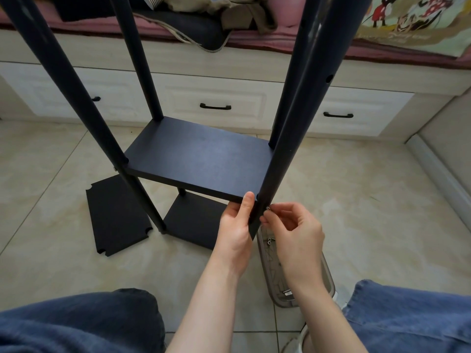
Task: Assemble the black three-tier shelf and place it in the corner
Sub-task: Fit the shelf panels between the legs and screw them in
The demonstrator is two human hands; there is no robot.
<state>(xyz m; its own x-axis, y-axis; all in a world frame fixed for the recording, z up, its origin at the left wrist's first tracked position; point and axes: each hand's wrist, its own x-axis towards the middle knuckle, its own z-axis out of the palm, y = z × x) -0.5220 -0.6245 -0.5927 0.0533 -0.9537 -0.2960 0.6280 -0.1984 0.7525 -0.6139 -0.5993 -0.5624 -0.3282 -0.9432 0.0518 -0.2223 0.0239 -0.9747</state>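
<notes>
Currently four poles point(280, 149) carry two boards point(193, 225); one loose board point(117, 215) lies on the floor point(369, 200). The left hand point(235, 230) grips the upper board point(198, 159), the right hand point(293, 230) pinches one screw point(267, 208).

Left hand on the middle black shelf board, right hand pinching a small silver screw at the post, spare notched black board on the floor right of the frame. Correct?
No. Head view: the spare notched black board lies on the tiled floor left of the black frame, not right. The rest holds.
</notes>
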